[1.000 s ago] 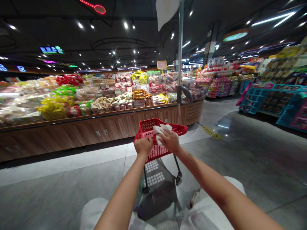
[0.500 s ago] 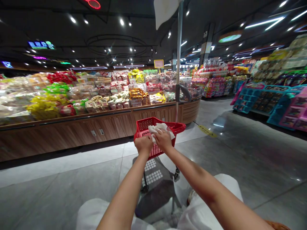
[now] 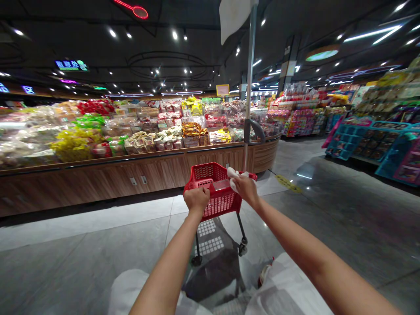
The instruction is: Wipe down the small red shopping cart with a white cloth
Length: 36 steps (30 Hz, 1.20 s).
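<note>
A small red shopping cart (image 3: 221,205) with a perforated plastic basket stands in front of me. My left hand (image 3: 197,199) is closed around the near left part of its rim. At the right side of the basket, my right hand (image 3: 245,187) presses a crumpled white cloth (image 3: 232,177) against the red rim, its fingers bent over the cloth. Between the two hands, a section of the near rim shows bare. The cart's pole (image 3: 251,78), with a dark grey handle (image 3: 256,132) on it, rises behind the right hand.
Beyond the cart runs a wood-panelled display counter (image 3: 164,168) heaped with packaged goods. Stacked merchandise and blue racks (image 3: 370,140) stand to the right. Grey tiled floor (image 3: 315,210) stretches between them, with a yellow floor marking (image 3: 288,183).
My right hand has slid rightward along the rim with the white cloth, away from my left hand. My left hand keeps its hold on the cart. The view has turned slightly left.
</note>
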Each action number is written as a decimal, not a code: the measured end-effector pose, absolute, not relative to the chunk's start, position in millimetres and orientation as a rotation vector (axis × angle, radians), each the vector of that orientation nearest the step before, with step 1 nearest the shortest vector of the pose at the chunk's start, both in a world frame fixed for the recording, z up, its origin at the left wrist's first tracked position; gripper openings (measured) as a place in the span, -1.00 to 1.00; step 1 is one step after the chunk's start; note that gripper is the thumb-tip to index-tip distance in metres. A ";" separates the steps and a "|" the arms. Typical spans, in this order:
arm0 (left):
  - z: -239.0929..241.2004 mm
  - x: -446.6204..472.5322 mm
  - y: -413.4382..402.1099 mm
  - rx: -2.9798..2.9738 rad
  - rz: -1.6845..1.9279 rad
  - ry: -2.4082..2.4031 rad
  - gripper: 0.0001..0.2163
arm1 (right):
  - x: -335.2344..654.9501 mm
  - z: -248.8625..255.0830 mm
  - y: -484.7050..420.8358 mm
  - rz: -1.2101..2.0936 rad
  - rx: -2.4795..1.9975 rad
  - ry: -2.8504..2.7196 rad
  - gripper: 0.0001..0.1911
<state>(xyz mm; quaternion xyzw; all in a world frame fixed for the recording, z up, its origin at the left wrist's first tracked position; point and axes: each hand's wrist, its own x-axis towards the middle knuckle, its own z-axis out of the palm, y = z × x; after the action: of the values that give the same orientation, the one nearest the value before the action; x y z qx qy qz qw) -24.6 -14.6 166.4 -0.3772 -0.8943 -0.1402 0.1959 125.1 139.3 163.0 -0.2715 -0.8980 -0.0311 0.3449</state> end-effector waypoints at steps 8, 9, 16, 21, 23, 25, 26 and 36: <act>170.2 -35.4 -18.5 -1.169 -0.311 -2.467 -0.51 | 79.5 162.3 91.0 -0.024 -0.305 -2.344 -0.68; 170.1 -38.0 -21.0 -1.184 -0.303 -2.454 -0.51 | 87.7 161.2 99.5 -0.020 -0.284 -2.345 -0.68; 165.1 -45.7 -30.0 -1.103 -0.310 -2.440 -0.49 | 145.3 155.6 152.0 -0.065 -0.653 -2.363 -0.64; 166.2 -41.9 -25.7 -1.060 -0.287 -2.476 -0.49 | 107.0 162.0 113.7 -0.011 -0.745 -2.286 -0.65; 167.2 -40.3 -24.7 -1.068 -0.283 -2.480 -0.49 | 85.9 161.1 90.5 -0.006 -0.652 -2.293 -0.65; 168.1 -39.3 -24.8 -1.089 -0.276 -2.479 -0.49 | 69.9 158.4 71.0 -0.010 -0.553 -2.310 -0.65; 168.4 -39.0 -25.1 -1.105 -0.271 -2.478 -0.48 | 65.1 156.9 64.3 -0.014 -0.512 -2.314 -0.65; 168.7 -30.2 -31.4 -1.112 -0.310 -2.477 -0.49 | 136.7 146.5 145.1 -0.056 -0.525 -2.275 -0.66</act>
<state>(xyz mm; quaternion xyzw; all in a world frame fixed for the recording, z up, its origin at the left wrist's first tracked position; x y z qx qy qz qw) -30.2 -31.4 168.7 -0.3986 -0.8875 -0.1111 0.2027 136.7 145.1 146.5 -0.2067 -0.8961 -0.0222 0.3923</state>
